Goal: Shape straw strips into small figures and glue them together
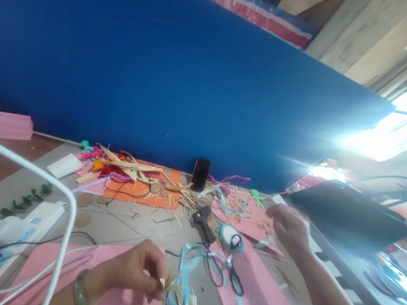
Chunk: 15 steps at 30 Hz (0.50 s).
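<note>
My left hand (136, 269) is at the lower middle, its fingers pinched on a small straw-coloured piece (172, 283) just above a loop of light blue ribbon (184, 281). A green bangle sits on that wrist. My right hand (288, 228) hovers blurred over pink paper (254, 223) to the right, fingers curled; whether it holds anything is unclear. Between the hands lie black scissors (233, 275), a roll of blue ribbon (230, 238) and a black glue gun (203, 222).
A blue board (160, 75) stands behind the table. An orange sheet (134, 189) bears straw strips and coloured pipe cleaners. A black phone (201, 174) leans on the board. A white power strip (27, 224) and cables lie at left; a dark panel (345, 213) at right.
</note>
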Available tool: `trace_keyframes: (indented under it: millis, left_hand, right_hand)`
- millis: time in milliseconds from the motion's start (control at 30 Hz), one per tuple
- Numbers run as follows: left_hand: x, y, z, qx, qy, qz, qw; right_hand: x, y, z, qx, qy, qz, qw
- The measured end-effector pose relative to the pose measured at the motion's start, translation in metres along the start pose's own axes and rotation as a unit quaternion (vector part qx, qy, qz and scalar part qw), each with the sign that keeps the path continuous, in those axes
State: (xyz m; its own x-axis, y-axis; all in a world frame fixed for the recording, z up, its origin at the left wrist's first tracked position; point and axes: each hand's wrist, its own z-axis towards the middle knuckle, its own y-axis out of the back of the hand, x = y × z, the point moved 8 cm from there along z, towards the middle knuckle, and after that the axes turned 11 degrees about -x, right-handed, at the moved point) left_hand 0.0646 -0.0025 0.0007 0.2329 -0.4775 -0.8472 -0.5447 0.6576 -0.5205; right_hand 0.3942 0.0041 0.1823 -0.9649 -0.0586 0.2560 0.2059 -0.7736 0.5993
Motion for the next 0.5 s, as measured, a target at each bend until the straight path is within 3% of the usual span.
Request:
trace_keyframes:
  millis: [133,267,333,500]
  left_hand:
    - [0.000,0.003,0.000,-0.012,-0.007,-0.018,1.000]
    - [0.005,0.004,0.000,-0.013,0.007,-0.017,1.000]
    - [0.008,0.005,0.001,-0.016,0.013,-0.015,1.000]
    - [0.006,0.006,0.003,-0.014,-0.012,-0.007,1.000]
  right_hand:
    - [0.070,-0.018,-0.026,0.130,0.091,0.090,0.983]
    - [0.123,-0.045,-0.055,0.246,0.057,0.137,0.958]
    - [0.152,-0.063,-0.078,0.323,0.056,0.177,0.928]
    - [0.204,-0.096,-0.123,0.424,0.077,0.289,0.855]
